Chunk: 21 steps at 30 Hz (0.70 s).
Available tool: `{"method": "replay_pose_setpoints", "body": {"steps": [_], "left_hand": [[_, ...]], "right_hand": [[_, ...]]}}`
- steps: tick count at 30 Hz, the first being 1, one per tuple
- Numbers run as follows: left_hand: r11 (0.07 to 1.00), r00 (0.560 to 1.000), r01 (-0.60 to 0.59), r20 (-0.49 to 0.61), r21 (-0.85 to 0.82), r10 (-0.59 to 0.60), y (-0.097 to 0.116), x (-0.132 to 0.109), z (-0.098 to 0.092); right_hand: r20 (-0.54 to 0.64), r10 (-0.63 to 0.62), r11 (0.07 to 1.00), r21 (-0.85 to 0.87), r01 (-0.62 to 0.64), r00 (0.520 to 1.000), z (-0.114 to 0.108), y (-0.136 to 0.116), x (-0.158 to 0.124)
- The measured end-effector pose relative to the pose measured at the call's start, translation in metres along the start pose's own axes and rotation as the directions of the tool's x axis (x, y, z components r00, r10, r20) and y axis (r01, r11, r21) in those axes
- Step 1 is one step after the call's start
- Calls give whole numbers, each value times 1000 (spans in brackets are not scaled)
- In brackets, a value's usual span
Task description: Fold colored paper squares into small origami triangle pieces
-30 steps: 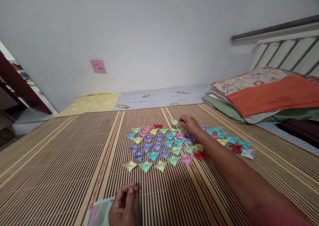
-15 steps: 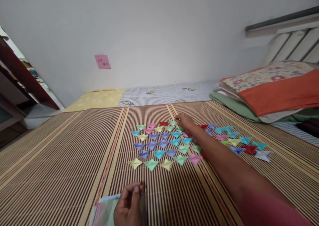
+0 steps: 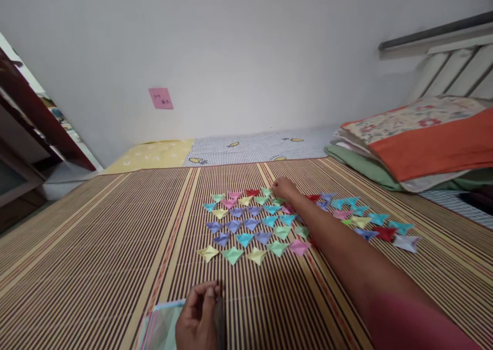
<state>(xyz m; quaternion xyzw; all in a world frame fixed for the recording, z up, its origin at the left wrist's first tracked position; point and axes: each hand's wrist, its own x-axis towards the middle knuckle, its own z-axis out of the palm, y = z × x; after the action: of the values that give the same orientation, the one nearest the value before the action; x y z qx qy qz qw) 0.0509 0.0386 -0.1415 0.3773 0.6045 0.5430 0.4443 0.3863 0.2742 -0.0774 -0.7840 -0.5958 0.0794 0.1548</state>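
Small folded paper boats [image 3: 250, 224] in green, blue, purple, yellow, pink and red lie in rows on a striped mat [image 3: 96, 252]. My right hand [image 3: 285, 188] reaches to the far row, its fingers closed at the right tip of a light green paper boat [image 3: 265, 191]. My forearm hides some of the boats behind it. At the near edge, my left hand [image 3: 198, 316] is closed, thumb against forefinger, at the upper right of a see-through plastic bag [image 3: 164, 324] with a blue top edge. Part of that bag is behind the hand.
A folded pile of bedding with an orange and floral cover [image 3: 427, 134] lies at the right. Checked cloth [image 3: 254, 147] and yellow cloth [image 3: 154, 154] line the wall. A pink note [image 3: 160, 98] is on the wall. A radiator [image 3: 458, 72] stands at the far right.
My right hand stays at the light green boat, its fingers slightly lower and more tucked in. My left hand and the bag have hardly moved. The view has shifted slightly.
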Motion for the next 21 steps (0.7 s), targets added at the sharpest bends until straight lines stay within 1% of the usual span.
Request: {"method": "replay_pose_setpoints", "body": {"steps": [4, 11, 18, 21], "left_hand": [[1000, 1000, 0, 0, 10, 0, -4, 3, -1], [1000, 1000, 3, -8, 24, -3, -5, 1, -1], [1000, 1000, 15, -6, 0, -15, -4, 1, -1], [1000, 999, 17, -29, 2, -17, -4, 0, 0]], "right_hand": [[35, 50, 996, -70, -47, 998, 8, -12, 6], [52, 56, 990, -135, -49, 997, 2, -12, 8], [28, 29, 995, -98, -26, 999, 2, -13, 5], [-11, 2, 998, -58, -3, 1000, -7, -5, 2]]}}
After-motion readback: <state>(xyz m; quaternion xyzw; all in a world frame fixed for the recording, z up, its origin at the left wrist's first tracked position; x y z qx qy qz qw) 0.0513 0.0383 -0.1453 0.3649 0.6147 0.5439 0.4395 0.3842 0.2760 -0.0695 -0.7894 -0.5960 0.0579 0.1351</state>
